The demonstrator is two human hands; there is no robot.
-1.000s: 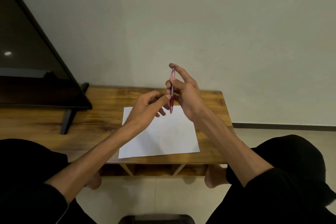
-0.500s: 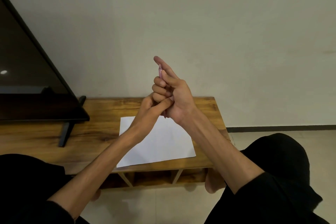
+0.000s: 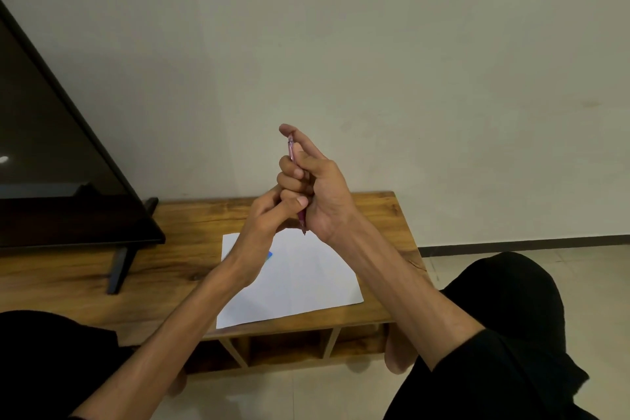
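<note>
A slim pink pen [image 3: 290, 149] is held nearly upright in the air above the table [image 3: 375, 215], its long axis running from the clicker end at the top, beside the outstretched forefinger, down to the dark tip, which points at the sheet of white paper [image 3: 306, 280] below. The pen is gripped by the right hand [image 3: 322, 189], whose lower fingers [image 3: 289, 176] are curled round the middle of the barrel, so that only the two ends are seen. The left hand [image 3: 267, 220] is brought in from the left and below, its fingers curled and its thumb laid close against the lower barrel; whether the pen is actually pinched by it cannot be told. The tip end is thus nearer the left hand and the clicker end nearer the right forefinger. The barrel appears smooth, glossy plastic; the paper is flat and matte, with a small blue mark [image 3: 269, 254] partly hidden by the left wrist. The table is of grained, warm-toned wood, and a dark television [image 3: 51, 147] stands on its left part.
</note>
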